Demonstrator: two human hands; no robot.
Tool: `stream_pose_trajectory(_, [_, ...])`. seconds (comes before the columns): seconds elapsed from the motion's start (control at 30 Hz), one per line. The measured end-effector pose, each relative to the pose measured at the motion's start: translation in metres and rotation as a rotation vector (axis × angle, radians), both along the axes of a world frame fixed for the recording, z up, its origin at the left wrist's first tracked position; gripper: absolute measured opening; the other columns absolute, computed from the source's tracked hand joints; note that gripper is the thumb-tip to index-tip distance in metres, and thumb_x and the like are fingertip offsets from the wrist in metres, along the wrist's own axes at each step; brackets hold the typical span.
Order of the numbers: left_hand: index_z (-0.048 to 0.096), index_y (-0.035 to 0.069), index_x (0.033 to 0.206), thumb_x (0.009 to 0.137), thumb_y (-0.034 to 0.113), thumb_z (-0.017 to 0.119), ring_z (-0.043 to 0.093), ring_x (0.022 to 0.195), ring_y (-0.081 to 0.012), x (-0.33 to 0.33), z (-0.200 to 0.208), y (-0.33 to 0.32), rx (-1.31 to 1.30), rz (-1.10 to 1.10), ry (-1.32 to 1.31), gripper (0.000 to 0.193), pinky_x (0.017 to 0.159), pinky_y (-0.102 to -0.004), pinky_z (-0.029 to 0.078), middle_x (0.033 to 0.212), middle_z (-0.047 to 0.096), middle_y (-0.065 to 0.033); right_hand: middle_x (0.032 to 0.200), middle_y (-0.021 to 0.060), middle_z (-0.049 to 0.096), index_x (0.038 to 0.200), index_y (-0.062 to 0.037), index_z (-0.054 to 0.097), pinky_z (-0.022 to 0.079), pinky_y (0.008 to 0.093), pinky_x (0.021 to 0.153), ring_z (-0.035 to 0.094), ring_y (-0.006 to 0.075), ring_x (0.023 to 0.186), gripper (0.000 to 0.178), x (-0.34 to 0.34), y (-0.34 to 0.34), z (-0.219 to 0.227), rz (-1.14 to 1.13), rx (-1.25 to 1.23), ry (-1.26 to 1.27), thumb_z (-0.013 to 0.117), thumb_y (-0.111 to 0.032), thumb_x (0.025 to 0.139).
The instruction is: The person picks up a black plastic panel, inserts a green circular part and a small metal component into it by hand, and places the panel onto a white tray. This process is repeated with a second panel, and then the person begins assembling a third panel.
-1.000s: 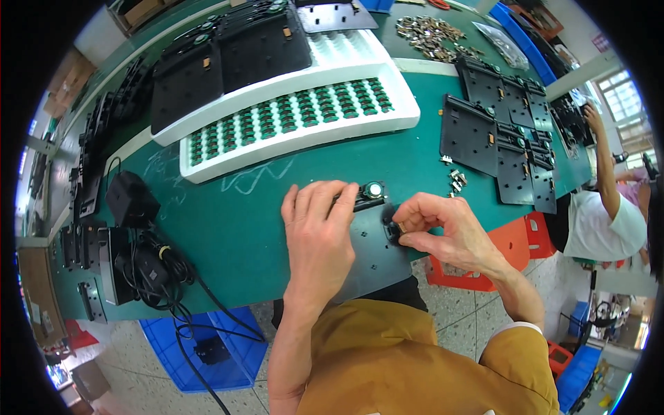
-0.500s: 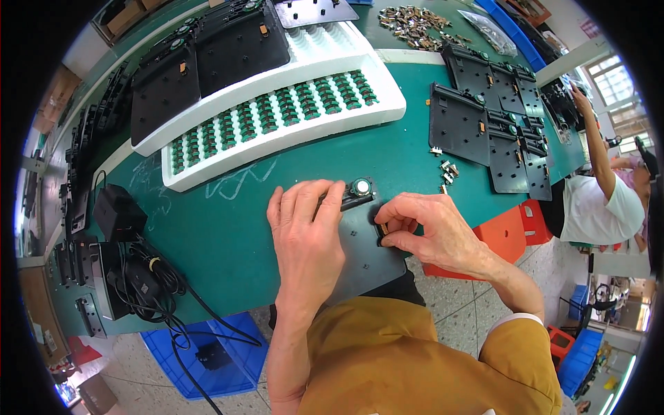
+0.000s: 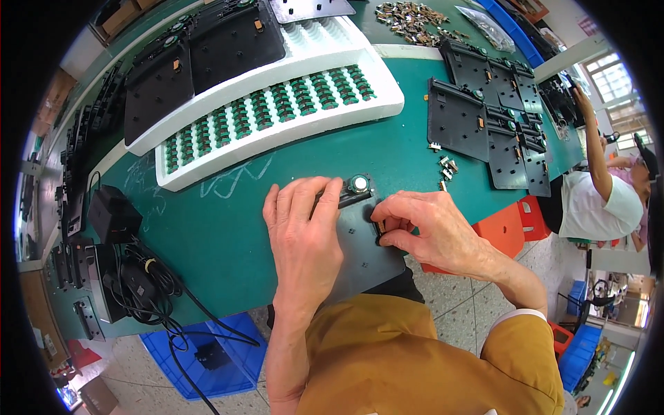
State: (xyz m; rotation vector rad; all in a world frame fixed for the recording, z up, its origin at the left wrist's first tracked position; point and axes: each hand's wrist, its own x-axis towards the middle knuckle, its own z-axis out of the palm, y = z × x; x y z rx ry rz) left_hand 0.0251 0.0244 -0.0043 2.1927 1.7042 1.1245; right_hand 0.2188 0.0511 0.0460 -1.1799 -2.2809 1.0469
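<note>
A flat black plastic panel [image 3: 360, 252] lies at the table's near edge, partly overhanging it. Its far end carries a raised bar and a round green-and-white part [image 3: 359, 183]. My left hand [image 3: 304, 238] is curled over the panel's left side, fingers on the bar, holding it; the fingertips are partly hidden. At the panel's right edge, my right hand [image 3: 432, 225] pinches a small brown part [image 3: 380, 227] between thumb and fingers, against a dark slot. Most of that part is covered by the fingers.
Beyond my hands stands a white foam tray [image 3: 277, 142] with rows of green round parts. Finished-looking black panels [image 3: 456, 121] lie right, beside loose small switches [image 3: 448, 168]. A cable bundle [image 3: 142, 277] sits left; a blue bin [image 3: 207, 353] and red stool [image 3: 501, 232] are below.
Both hands keep the same grip on the panel and small part. The view has shifted slightly; nothing was picked up or let go.
</note>
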Motion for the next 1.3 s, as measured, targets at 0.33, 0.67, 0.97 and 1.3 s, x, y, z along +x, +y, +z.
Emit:
stream_pose_trajectory(0.33, [0.066,0.003,0.113,0.078,-0.005,0.067,0.057,0.106,-0.0284,0.0003,0.0007,-0.0004,0.018,0.000,0.004,0.035,0.102,-0.0451,0.040,0.109,0.062,-0.0080,0.084,0.0102,0.066,0.098,0.0001,0.066,0.053,0.0322,0.061,0.066,0.0204,0.069,0.022,0.0020,0.0012,-0.0020,0.014,0.035,-0.015,0.073,0.000,0.078])
stream_pose_trajectory(0.67, [0.066,0.003,0.113,0.077,-0.006,0.067,0.057,0.106,-0.0285,0.0003,0.0007,-0.0008,0.012,0.000,0.003,0.036,0.102,-0.0446,0.040,0.109,0.062,-0.0082,0.077,0.0128,0.064,0.089,-0.0008,0.065,0.050,0.0398,0.060,0.065,0.0306,0.070,0.014,-0.0004,0.0019,0.0009,-0.004,0.006,0.016,0.071,-0.001,0.076])
stream_pose_trajectory(0.97, [0.066,0.003,0.112,0.081,-0.004,0.060,0.057,0.110,-0.0269,0.0002,-0.0008,-0.0014,-0.011,-0.001,-0.023,0.033,0.105,-0.0516,0.037,0.110,0.061,-0.0074,0.077,0.0129,0.064,0.091,-0.0010,0.066,0.049,0.0391,0.061,0.064,0.0300,0.069,0.015,-0.0014,0.0007,-0.0014,-0.041,0.022,0.012,0.071,-0.001,0.076])
stream_pose_trajectory(1.3, [0.067,0.003,0.112,0.081,-0.003,0.060,0.057,0.110,-0.0271,-0.0012,-0.0009,-0.0012,-0.013,-0.001,-0.033,0.033,0.105,-0.0525,0.037,0.109,0.062,-0.0075,0.078,0.0118,0.064,0.095,-0.0012,0.067,0.051,0.0374,0.060,0.064,0.0279,0.067,0.020,0.0008,-0.0021,0.0013,-0.033,0.008,-0.022,0.071,0.000,0.076])
